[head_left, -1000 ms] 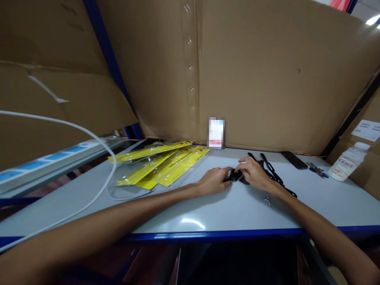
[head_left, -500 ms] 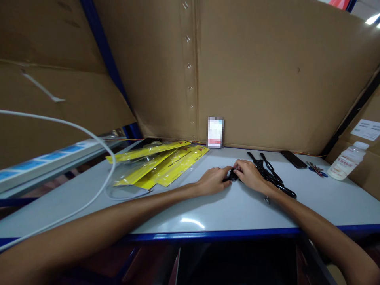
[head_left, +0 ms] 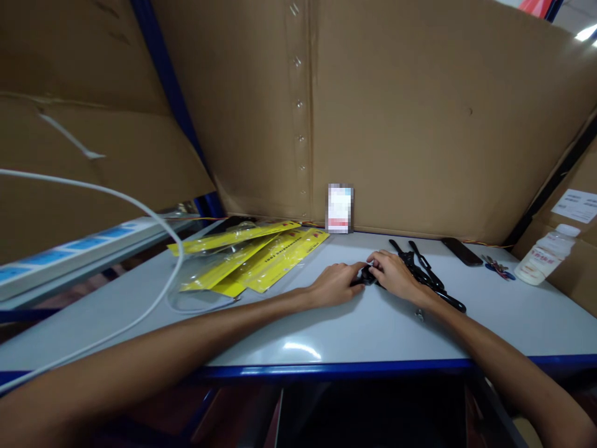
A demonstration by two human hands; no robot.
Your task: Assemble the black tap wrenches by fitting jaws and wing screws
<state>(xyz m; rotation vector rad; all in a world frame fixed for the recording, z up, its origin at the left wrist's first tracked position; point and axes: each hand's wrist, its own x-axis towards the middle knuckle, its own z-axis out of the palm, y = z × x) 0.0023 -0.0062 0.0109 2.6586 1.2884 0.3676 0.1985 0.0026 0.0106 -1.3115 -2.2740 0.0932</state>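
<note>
Near the middle of the table, my left hand (head_left: 336,284) is closed around one side of a small black object (head_left: 368,274). From the other side, my right hand (head_left: 392,274) pinches the same object with its fingertips. Fingers cover most of it, so its exact kind is hidden. Several black long-handled tools (head_left: 422,264) lie in a loose pile just right of my right hand, partly behind its wrist. Below that wrist, small shiny metal pieces (head_left: 419,315) rest on the tabletop.
Yellow cards in clear plastic packaging (head_left: 265,255) lie left of my hands. A white cable (head_left: 173,274) loops past a power strip (head_left: 69,252). A pixelated upright screen (head_left: 340,209), dark flat case (head_left: 461,251), keys (head_left: 497,267) and bottle (head_left: 541,256) stand or lie farther back.
Both hands stay at the same spot on the black object, with only a slight shift of the right fingers. The whole view has moved very slightly.
</note>
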